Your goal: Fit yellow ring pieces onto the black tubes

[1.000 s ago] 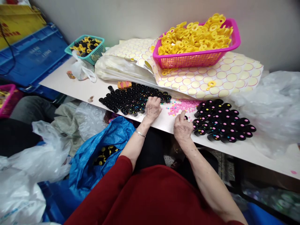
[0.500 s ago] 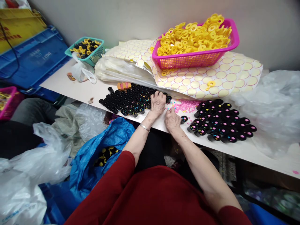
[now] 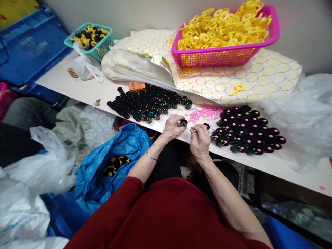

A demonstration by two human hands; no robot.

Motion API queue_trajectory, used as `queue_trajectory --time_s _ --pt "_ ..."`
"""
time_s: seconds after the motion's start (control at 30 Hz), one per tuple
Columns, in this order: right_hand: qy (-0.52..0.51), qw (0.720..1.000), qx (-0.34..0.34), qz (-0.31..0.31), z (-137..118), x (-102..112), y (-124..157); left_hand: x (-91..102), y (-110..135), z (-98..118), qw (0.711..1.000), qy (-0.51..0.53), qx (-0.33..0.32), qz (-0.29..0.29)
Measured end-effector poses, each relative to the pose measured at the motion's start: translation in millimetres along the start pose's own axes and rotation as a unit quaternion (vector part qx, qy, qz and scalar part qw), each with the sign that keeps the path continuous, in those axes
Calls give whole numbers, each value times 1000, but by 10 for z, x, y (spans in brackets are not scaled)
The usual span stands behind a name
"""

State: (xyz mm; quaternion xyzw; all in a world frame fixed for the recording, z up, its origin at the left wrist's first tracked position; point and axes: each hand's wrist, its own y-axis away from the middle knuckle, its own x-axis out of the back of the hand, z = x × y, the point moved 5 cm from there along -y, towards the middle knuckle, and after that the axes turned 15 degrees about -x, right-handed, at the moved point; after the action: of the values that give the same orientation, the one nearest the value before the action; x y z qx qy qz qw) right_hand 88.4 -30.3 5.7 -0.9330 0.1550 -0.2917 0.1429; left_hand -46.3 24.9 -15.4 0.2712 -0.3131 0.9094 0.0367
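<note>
My left hand (image 3: 173, 126) is closed around a small black tube (image 3: 183, 122), its coloured-dotted end facing up, near the table's front edge. My right hand (image 3: 200, 137) is just beside it, fingers pinched together on something too small to make out. Behind the left hand lies a cluster of black tubes (image 3: 147, 102). To the right lies a second cluster of black tubes with pink dots (image 3: 246, 133). A scatter of small pink beads (image 3: 204, 113) lies between the two clusters, and one single black tube (image 3: 206, 126) stands by my right hand.
A pink basket of yellow rings (image 3: 223, 55) rests on sheets of round stickers (image 3: 249, 86) at the back. A teal basket (image 3: 89, 39) sits far left, near a blue crate (image 3: 28, 45). A blue bag (image 3: 114, 162) holding black and yellow parts hangs below the table, among clear plastic bags (image 3: 303, 117).
My left hand has come back from the left cluster with one black tube in it. My right hand has moved from the pink beads toward it, fingers pinched.
</note>
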Motion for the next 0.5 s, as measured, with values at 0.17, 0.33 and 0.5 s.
queue_trajectory --time_s 0.17,0.33,0.5 --pt "47 998 4 -43 31 -7 -90 -230 185 55 998 41 15 -39" --pt "112 989 29 -96 78 -53 -150 -283 186 62 996 64 49 -39" --pt "110 988 36 -103 90 -68 -173 -289 194 71 995 74 55 -44"
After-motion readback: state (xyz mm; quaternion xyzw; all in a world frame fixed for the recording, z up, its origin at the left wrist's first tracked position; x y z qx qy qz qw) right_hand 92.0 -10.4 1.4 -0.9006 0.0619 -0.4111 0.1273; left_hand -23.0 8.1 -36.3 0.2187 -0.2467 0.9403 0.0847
